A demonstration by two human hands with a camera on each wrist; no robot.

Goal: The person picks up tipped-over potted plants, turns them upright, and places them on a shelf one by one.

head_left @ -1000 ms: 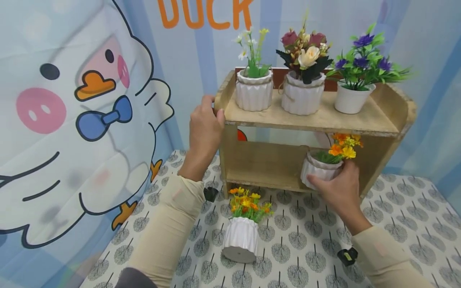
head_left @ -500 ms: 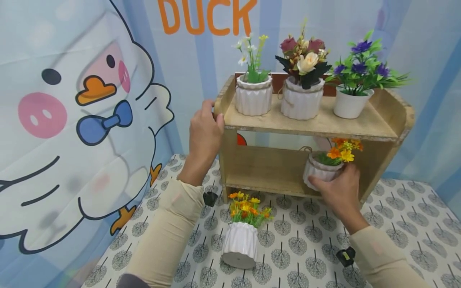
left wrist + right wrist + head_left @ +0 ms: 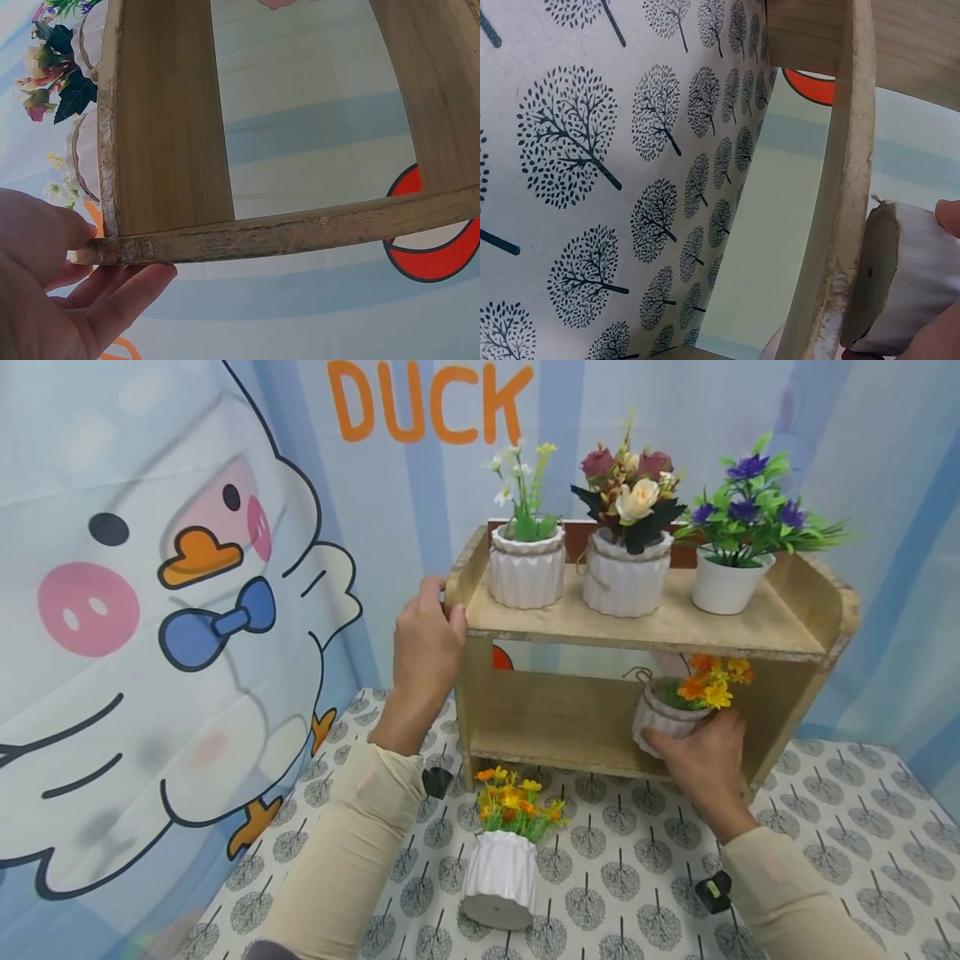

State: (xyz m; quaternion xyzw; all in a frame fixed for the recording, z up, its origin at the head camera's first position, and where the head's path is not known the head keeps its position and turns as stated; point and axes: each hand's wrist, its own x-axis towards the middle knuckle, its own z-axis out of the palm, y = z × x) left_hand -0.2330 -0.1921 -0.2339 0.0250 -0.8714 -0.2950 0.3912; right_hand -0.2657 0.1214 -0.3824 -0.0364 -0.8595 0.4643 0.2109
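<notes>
My left hand (image 3: 429, 647) grips the upper left side of the wooden shelf (image 3: 558, 714), thumb and fingers on either side of the panel in the left wrist view. In my right hand (image 3: 705, 747) is a white fluted flower pot (image 3: 663, 718) with orange and yellow flowers, held at the right of the lower tier. It leans, and its grey base (image 3: 877, 281) shows close to the lower board's front edge (image 3: 847, 172) in the right wrist view. A second white flower pot (image 3: 501, 872) with orange-yellow flowers lies on its side on the patterned cloth (image 3: 618, 860).
Along the top tier stand a pot of white flowers (image 3: 527, 572), a pot of roses (image 3: 628, 577) and a smaller pot of purple flowers (image 3: 727, 585). A duck-printed backdrop (image 3: 187, 735) hangs behind and at left.
The head view has tilted up a little, so the scene sits lower. My right hand has brought its flower pot slightly up and inward over the lower tier. My left hand stays on the shelf.
</notes>
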